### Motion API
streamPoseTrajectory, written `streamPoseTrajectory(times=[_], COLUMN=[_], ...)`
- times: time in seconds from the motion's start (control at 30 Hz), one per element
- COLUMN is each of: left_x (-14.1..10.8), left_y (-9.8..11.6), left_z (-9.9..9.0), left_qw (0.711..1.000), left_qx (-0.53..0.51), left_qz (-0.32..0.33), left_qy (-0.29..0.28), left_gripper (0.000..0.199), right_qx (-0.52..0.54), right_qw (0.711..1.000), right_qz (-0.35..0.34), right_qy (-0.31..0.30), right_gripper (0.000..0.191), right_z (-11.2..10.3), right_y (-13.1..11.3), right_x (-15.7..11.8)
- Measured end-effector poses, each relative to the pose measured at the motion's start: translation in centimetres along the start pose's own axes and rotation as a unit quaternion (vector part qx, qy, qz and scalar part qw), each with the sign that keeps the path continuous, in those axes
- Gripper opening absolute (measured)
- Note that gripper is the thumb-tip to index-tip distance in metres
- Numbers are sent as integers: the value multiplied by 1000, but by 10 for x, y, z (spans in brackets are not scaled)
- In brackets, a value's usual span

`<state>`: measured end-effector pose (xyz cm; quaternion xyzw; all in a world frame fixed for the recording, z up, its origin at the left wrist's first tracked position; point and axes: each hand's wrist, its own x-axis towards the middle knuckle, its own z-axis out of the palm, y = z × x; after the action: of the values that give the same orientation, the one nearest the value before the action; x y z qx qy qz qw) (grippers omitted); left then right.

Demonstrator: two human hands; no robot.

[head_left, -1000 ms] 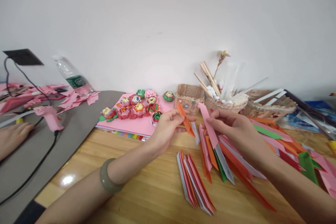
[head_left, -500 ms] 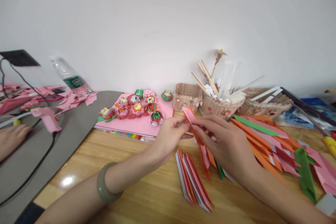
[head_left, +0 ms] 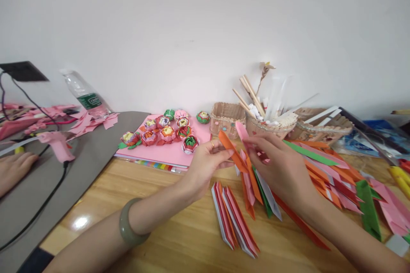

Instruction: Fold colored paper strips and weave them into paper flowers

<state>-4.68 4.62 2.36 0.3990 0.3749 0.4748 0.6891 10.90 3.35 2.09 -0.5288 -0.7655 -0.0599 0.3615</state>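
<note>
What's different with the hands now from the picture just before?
The right hand has moved right, away from the left hand, taking the pink strip off the orange strip. The left hand still pinches the orange one. The paper flowers and glue gun stayed put.

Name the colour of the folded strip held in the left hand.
The folded strip in the left hand is orange; head view.
</note>
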Motion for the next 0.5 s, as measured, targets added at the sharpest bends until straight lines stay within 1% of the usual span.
streamPoseTrajectory(times=[0.07,0.17,0.23,0.27,0.37,0.43,0.5], left_x=[0,2,3,3,2,1,-1], left_y=[0,0,-1,-2,-2,-1,1], left_z=[0,-1,-1,-1,0,1,3], left_qw=[1000,1000,999,999,999,999,999], left_qx=[3,20,32,37,43,44,46], left_qz=[-5,-11,-12,-11,-3,-2,-7], left_qy=[-1,7,12,11,-4,-13,-16], left_gripper=[14,14,13,13,15,15,11], right_qx=[8,51,86,102,126,119,103], right_qw=[1000,999,996,994,988,987,989], right_qz=[-9,-8,-27,-44,-83,-79,-63], right_qy=[-12,14,24,16,-43,-75,-83], right_gripper=[21,19,18,18,19,19,19], right_z=[0,-5,-9,-11,-11,-8,-6], right_y=[-2,-9,-15,-18,-23,-23,-20], right_x=[0,1,1,0,-2,-4,-4])
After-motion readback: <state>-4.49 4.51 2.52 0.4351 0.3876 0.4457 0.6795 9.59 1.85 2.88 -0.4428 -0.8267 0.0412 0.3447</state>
